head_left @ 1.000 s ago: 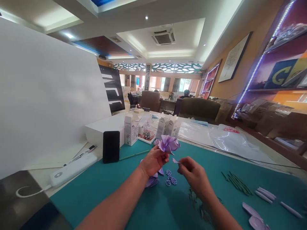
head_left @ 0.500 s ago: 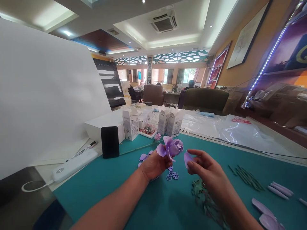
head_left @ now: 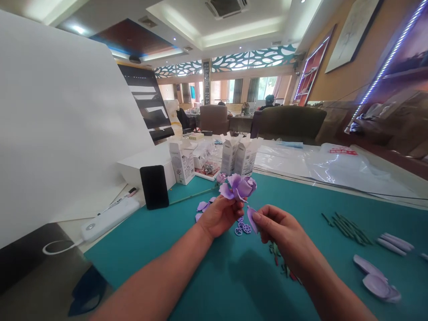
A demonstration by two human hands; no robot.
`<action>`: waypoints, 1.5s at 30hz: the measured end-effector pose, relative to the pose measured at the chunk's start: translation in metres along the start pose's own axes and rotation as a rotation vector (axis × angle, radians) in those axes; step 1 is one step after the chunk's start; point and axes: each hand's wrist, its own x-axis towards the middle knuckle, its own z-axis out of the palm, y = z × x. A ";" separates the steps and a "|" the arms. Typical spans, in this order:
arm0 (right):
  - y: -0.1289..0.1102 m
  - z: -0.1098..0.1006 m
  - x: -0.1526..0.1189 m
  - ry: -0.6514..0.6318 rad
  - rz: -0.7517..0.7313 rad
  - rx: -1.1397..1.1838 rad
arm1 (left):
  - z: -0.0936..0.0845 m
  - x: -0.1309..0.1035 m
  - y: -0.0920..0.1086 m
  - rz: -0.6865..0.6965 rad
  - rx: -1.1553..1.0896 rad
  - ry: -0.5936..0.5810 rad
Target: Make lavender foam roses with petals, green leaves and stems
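My left hand grips a purple artificial flower from below, its fingers closed around the base and its layered petals facing up and right. Between the thumb and fingers of my right hand is one loose purple petal, its narrow tip pointing up just under the flower. Petal and flower look slightly apart. Small purple wheel-shaped rings lie on the mat below my hands. More loose purple petals rest behind my left wrist. Green leaf pieces are partly hidden by my right hand.
On the green mat, green stems, pale rolled petals and curved petals lie at right. A finished-looking rose on a stem lies behind. White boxes, a black upright panel and a white power strip stand around.
My right hand has moved left, bringing the petal closer beneath the flower, and the petal has turned. My left hand still holds the flower. The camera view has tilted down.
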 end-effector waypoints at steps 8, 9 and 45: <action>0.001 0.007 -0.001 0.015 0.084 0.056 | 0.001 0.000 -0.006 0.012 -0.018 0.002; 0.002 0.008 -0.001 0.001 0.088 0.070 | 0.002 0.000 -0.006 0.014 -0.016 0.005; 0.009 0.010 0.001 -0.115 0.148 0.362 | 0.011 -0.002 -0.004 0.067 0.084 -0.020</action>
